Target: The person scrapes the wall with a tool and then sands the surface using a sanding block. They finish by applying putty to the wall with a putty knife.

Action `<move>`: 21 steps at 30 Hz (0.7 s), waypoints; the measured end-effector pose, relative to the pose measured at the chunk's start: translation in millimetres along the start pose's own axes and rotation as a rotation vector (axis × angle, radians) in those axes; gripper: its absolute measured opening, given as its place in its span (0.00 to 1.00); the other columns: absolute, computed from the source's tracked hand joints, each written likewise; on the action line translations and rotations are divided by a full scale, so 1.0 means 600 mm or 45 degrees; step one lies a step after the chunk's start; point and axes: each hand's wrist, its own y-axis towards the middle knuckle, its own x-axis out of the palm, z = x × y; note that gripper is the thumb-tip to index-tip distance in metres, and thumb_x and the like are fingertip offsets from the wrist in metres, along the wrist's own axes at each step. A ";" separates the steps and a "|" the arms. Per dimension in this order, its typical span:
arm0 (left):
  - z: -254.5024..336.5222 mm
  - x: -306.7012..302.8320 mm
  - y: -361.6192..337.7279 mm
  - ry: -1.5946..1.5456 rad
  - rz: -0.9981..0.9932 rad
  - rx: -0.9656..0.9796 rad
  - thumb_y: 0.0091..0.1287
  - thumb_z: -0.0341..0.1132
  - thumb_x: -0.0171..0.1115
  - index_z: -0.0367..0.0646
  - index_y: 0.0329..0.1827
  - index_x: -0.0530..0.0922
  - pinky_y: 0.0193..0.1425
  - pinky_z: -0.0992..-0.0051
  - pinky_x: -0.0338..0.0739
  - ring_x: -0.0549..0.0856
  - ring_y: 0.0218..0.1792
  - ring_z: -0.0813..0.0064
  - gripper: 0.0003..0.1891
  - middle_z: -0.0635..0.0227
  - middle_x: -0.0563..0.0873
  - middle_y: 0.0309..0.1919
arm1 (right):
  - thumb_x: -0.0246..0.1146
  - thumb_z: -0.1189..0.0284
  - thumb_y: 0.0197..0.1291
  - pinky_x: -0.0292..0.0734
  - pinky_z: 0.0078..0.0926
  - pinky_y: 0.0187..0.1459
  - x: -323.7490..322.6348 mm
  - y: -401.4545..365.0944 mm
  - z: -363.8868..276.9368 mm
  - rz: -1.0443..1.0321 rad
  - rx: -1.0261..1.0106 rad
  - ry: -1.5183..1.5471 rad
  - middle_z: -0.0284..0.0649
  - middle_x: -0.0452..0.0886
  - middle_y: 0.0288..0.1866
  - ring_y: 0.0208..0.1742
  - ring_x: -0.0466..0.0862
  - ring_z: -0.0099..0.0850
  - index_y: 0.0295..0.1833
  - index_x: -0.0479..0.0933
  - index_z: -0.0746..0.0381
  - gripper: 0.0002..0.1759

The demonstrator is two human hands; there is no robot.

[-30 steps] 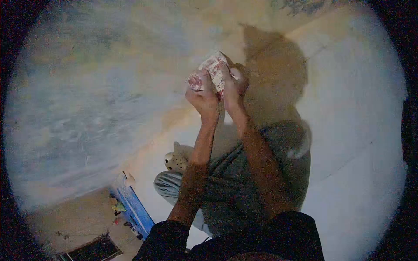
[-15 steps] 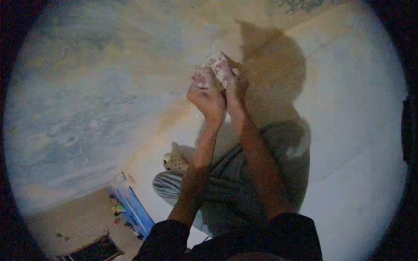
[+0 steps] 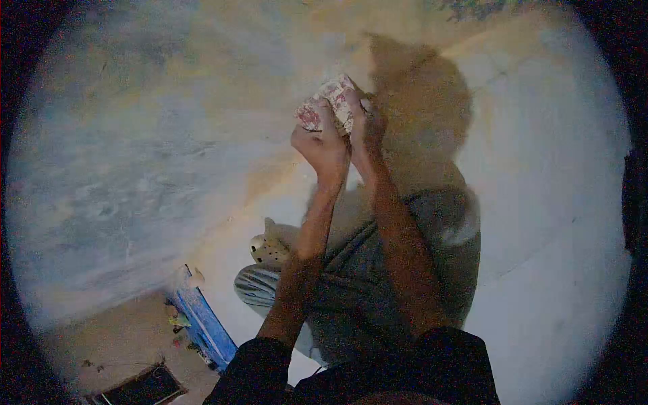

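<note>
A white, flat-faced thing with a dark red pattern (image 3: pixel 341 91) is held up in front of me between both hands, folded or split into two parts that meet at an angle. My left hand (image 3: pixel 318 147) is closed around its left part, thumb lying along the face. On the right part, my right hand (image 3: pixel 368 131) is closed, thumb pressed over the front and fingers mostly hidden behind. Both wrists are close together. Its exact kind is blurred.
My crossed legs in grey trousers (image 3: pixel 260 287) lie below my forearms, with a pale holed clog (image 3: pixel 271 251) beside them. A long blue object (image 3: pixel 209 320) and a dark rectangular panel (image 3: pixel 138 389) are at lower left. My shadow falls across the pale surface (image 3: pixel 540 202).
The patterned thing has tilted slightly and its faces show more sharply. Both hands keep their hold, with the thumbs shifted a little.
</note>
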 end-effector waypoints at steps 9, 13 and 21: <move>0.001 -0.007 0.011 0.231 -0.058 0.366 0.71 0.31 0.59 0.34 0.28 0.78 0.22 0.73 0.65 0.74 0.19 0.81 0.12 0.70 0.79 0.18 | 0.63 0.65 0.68 0.75 0.29 0.51 0.002 -0.004 0.003 0.145 0.244 0.136 0.40 0.84 0.48 0.47 0.80 0.27 0.53 0.81 0.68 0.17; 0.019 -0.006 0.012 0.229 -0.048 0.343 0.70 0.31 0.60 0.33 0.27 0.79 0.23 0.69 0.66 0.74 0.18 0.76 0.12 0.63 0.80 0.17 | 0.60 0.63 0.70 0.74 0.30 0.53 -0.031 0.039 0.097 -0.124 0.086 0.206 0.39 0.83 0.50 0.50 0.80 0.28 0.55 0.79 0.68 0.19; 0.017 -0.005 0.025 0.297 -0.043 0.406 0.69 0.32 0.61 0.32 0.27 0.78 0.25 0.67 0.67 0.74 0.18 0.72 0.14 0.58 0.79 0.17 | 0.56 0.64 0.73 0.75 0.33 0.53 -0.049 0.046 0.134 -0.205 -0.240 -0.132 0.40 0.83 0.51 0.48 0.81 0.30 0.61 0.75 0.69 0.21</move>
